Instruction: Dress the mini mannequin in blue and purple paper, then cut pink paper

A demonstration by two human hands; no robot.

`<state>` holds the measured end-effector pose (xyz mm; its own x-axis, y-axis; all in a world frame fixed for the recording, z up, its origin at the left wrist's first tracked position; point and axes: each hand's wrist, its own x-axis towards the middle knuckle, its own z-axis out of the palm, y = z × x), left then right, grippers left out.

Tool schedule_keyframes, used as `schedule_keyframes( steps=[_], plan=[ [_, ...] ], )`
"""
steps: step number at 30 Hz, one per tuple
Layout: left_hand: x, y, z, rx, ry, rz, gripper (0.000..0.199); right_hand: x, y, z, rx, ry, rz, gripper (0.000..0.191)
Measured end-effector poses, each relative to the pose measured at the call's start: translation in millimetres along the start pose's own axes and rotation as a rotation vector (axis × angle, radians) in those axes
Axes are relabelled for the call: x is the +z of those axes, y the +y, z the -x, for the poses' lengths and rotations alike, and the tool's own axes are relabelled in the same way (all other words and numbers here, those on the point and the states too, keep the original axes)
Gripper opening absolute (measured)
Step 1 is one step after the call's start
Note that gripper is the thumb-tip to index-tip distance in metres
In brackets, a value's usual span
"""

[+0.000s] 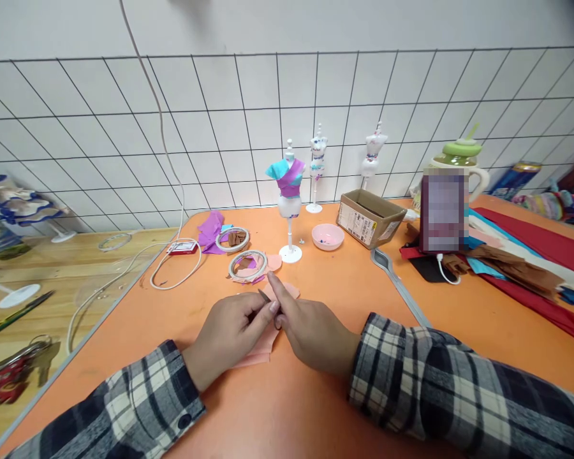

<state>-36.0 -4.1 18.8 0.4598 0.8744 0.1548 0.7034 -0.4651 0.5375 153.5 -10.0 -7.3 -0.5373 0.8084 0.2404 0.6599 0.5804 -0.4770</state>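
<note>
My left hand (234, 331) and my right hand (313, 331) meet over the middle of the orange table, both closed. Between their fingers shows a thin dark pointed tool (264, 295), mostly hidden by the fingers. The left thumb presses against the right hand's fingertips, and the right index finger points forward. Pale pink crepe-like material (261, 349) lies under the hands, and another piece of it (287, 291) shows just beyond them. Past the hands stand a small white dress form (289, 205) wrapped in purple and turquoise strips and a roll of tape (233, 275) with scraps inside.
Farther back are a second tape roll (219, 242), purple material (210, 231), a pink bowl (328, 237) and a cardboard box (358, 223). A phone (442, 213) stands at the right near coloured strips (516, 268). A white cable (154, 268) loops at the left.
</note>
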Motion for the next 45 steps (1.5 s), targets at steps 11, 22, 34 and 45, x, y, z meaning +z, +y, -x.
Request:
schedule_keyframes(
  steps=[11,22,34,45],
  plan=[
    [-17.6,-1.0,-4.6,0.009,0.038,-0.230,0.044,-18.3,10.5,-7.2,-0.026,0.130,0.131,0.040],
    [-11.5,-24.8,-9.0,-0.229,-0.170,0.182,0.030,-26.5,30.6,-16.2,0.030,0.013,0.230,0.015],
    [-24.6,-20.1,-5.5,-0.365,-0.478,0.818,0.039,-14.2,32.8,-21.6,0.292,-0.138,-1.072,0.028],
    [-35.5,-25.6,-4.8,-0.447,-0.428,1.067,0.026,-22.0,35.6,-23.9,0.352,0.047,-0.973,0.021]
  ],
)
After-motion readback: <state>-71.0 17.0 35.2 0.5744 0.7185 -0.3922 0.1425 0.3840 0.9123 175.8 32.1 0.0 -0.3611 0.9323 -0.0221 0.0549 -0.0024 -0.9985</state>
